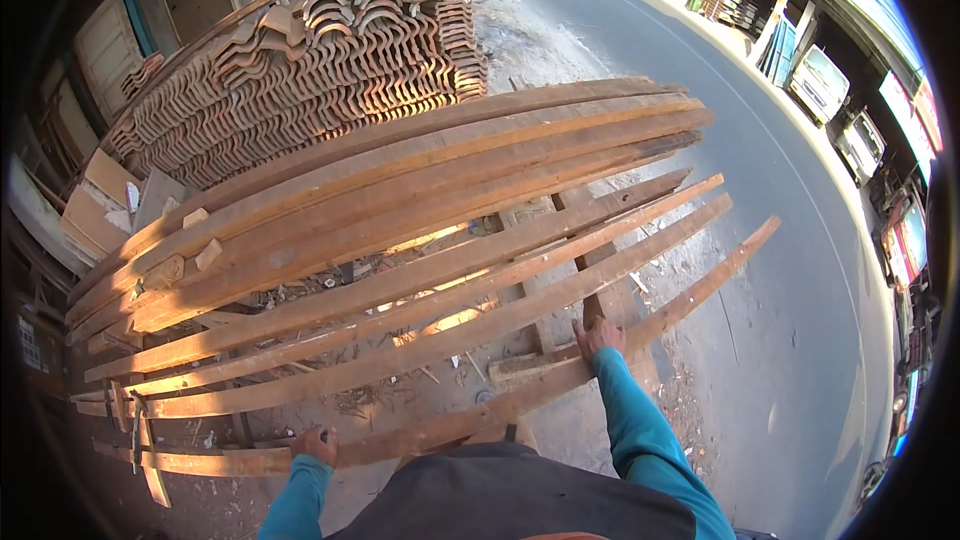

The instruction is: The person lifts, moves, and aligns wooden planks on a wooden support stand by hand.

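A long wooden beam (460, 427) lies closest to my body, running from the lower left up to the right. Near its left part, my left hand (316, 447) is closed around it. Farther along to the right, my right hand (600, 337) grips the same beam, its fingers bent over the far edge. Just beyond lies another long beam (400, 382), roughly side by side with it and apart from it. At the left end, a dark clamp-like metal piece (137, 430) stands by the beams; its exact form is hard to make out.
Several thicker beams (420, 180) lie farther off, with small wood blocks (208, 255) on them. Crosspieces (605, 290) run underneath. Behind rises a stack of curved roof tiles (300, 90). Wood scraps litter the ground. A road (740, 130) passes on the right, with parked vehicles (820, 85) beyond.
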Tool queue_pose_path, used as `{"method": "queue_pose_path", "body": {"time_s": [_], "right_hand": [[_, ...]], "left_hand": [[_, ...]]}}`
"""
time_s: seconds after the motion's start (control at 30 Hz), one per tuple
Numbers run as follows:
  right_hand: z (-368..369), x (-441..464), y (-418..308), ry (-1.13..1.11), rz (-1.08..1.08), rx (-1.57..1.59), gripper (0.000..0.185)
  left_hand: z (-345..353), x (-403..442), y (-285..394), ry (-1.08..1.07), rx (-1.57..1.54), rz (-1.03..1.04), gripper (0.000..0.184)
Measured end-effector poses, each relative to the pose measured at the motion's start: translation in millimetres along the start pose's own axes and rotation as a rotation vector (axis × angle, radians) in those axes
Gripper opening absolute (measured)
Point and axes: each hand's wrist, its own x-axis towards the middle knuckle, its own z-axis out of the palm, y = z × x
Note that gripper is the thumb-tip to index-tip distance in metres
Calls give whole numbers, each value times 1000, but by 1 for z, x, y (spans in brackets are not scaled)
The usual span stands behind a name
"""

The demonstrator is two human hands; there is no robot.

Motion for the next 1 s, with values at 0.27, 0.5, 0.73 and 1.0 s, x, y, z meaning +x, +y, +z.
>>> {"method": "queue_pose_path", "body": {"time_s": [0.27,0.5,0.73,1.0], "right_hand": [[2,4,-1,-22,14,15,63],[7,8,3,-25,6,6,61],[11,8,4,18,-3,2,63],[13,11,6,18,12,-52,63]], "left_hand": [[-11,1,8,-50,-10,-33,35],[2,2,-3,-30,-17,-34,33],[10,0,-8,40,-2,-5,37],[12,6,-13,-59,-33,-25,37]]}}
